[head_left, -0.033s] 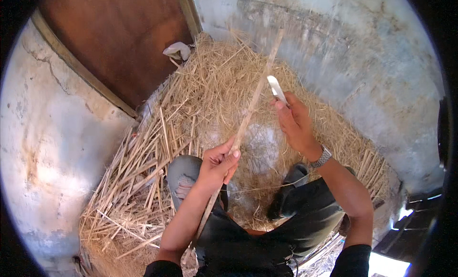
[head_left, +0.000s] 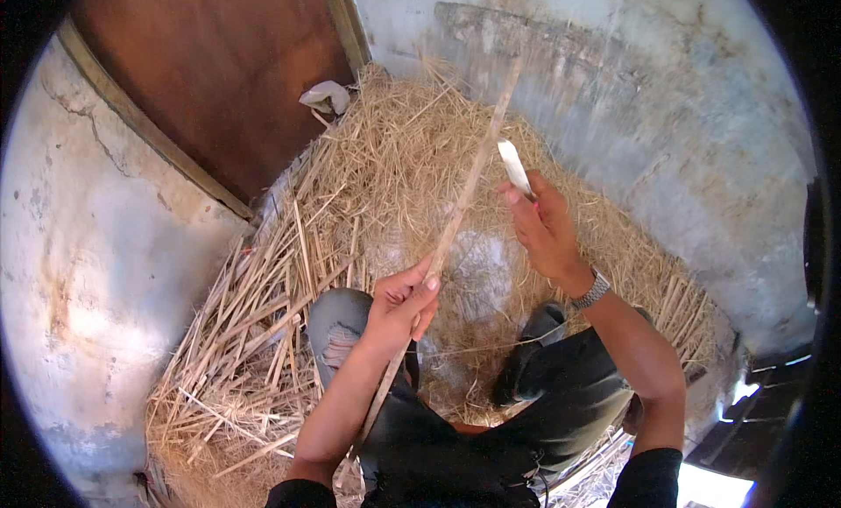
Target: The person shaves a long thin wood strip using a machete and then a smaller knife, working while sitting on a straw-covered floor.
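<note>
My left hand is closed around a long, thin bamboo strip. The strip slants from beside my left forearm up and away to the right, its far end in front of the wall. In my right hand, which wears a metal-band watch, is a knife; its bright blade points up and slightly left. The blade lies just right of the strip's upper half, with a narrow gap showing between them. My fingers hide the knife's handle.
Fine shavings are heaped on the floor up to the stained wall. A pile of split strips lies at my left. Behind it stand a brown door and a white plastic bag. My bent legs frame the work space.
The knife blade has turned slightly and shifted a little to the right, away from the strip. My left hand and the strip have hardly moved.
</note>
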A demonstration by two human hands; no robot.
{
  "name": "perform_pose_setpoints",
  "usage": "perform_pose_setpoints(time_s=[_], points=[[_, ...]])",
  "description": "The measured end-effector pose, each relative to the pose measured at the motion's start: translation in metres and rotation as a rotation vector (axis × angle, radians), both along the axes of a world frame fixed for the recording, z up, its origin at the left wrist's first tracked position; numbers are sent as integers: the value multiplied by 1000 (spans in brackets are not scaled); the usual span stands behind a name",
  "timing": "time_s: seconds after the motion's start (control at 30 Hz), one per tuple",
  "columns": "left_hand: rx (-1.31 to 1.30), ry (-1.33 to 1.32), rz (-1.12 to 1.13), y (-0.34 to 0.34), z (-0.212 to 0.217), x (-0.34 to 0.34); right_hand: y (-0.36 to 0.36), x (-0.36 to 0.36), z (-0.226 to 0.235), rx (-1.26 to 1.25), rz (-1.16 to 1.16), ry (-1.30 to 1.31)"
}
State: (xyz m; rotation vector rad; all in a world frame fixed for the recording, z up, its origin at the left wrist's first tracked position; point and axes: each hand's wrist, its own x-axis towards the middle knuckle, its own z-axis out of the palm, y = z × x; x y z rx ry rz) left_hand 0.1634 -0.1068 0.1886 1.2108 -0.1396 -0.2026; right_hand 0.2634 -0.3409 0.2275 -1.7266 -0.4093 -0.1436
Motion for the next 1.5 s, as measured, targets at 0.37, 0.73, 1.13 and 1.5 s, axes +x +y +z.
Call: perform_pose_setpoints(time_s=[0.37, 0.73, 1.13, 1.5], points=[[95, 18, -15, -5, -2, -3, 19, -20, 11, -307, 60, -96], [94, -58, -24, -8, -5, -5, 29, -12, 8, -201, 208, 15], [20, 95, -170, -3, 6, -18, -3, 35, 18, -417, -243, -220], [-41, -30, -147, -9, 3, -21, -26, 63, 23, -604, -413, -273]])
